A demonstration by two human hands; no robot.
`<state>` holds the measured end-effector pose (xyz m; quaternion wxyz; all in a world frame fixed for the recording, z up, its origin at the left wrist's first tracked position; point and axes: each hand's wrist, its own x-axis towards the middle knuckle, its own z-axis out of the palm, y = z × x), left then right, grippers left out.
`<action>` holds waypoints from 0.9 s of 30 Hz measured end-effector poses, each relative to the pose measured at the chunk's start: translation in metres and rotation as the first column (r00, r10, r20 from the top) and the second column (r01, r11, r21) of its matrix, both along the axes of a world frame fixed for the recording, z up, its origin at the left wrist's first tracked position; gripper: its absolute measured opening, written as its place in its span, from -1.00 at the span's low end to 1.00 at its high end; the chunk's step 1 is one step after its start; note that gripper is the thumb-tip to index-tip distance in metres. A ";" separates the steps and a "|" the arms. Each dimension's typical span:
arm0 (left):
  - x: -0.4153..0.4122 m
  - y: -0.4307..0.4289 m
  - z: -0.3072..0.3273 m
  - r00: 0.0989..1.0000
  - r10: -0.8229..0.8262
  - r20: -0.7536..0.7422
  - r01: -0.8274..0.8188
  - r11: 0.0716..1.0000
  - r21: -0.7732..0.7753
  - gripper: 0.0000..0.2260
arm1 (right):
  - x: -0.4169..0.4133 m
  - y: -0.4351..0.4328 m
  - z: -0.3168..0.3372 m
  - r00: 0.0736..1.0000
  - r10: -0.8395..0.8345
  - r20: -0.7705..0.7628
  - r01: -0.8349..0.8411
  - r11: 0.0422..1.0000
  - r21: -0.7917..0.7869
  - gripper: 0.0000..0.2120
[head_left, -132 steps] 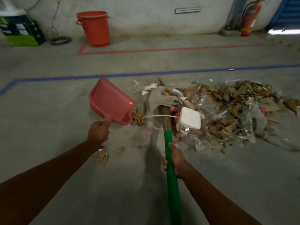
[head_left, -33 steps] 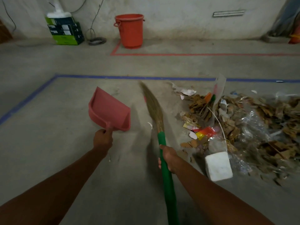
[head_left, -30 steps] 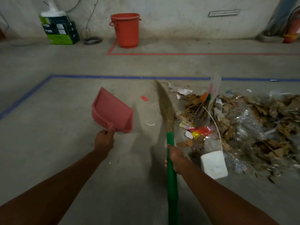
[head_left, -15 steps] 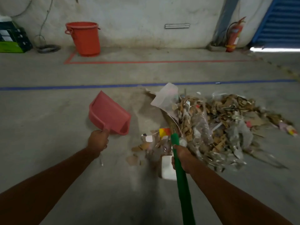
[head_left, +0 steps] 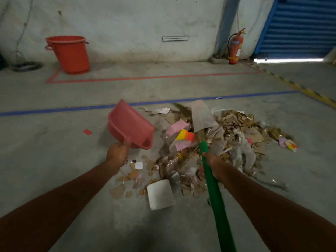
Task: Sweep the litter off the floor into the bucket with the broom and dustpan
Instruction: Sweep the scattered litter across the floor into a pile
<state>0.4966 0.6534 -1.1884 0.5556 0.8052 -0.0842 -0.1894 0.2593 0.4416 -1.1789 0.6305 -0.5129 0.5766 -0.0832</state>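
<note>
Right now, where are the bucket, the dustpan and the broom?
bucket (head_left: 72,55), head view, on its front wall.
dustpan (head_left: 131,124), head view, on its flat pan.
broom (head_left: 215,197), head view, on its green handle.

Floor (head_left: 54,179): matt, rough concrete. Dustpan (head_left: 130,125) and bucket (head_left: 70,54): smooth pink and red plastic. Broom (head_left: 216,195): green plastic-sheathed handle, straw bristles. Litter (head_left: 234,135): torn brown cardboard, glossy clear film, white foam block (head_left: 160,194). Shutter (head_left: 300,26): ribbed blue metal.
</note>
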 end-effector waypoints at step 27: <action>-0.028 0.193 0.067 0.937 0.226 -0.267 -0.181 0.966 0.183 -0.66 | 0.003 0.170 0.109 0.967 0.237 -0.090 -0.228 0.968 0.108 -0.60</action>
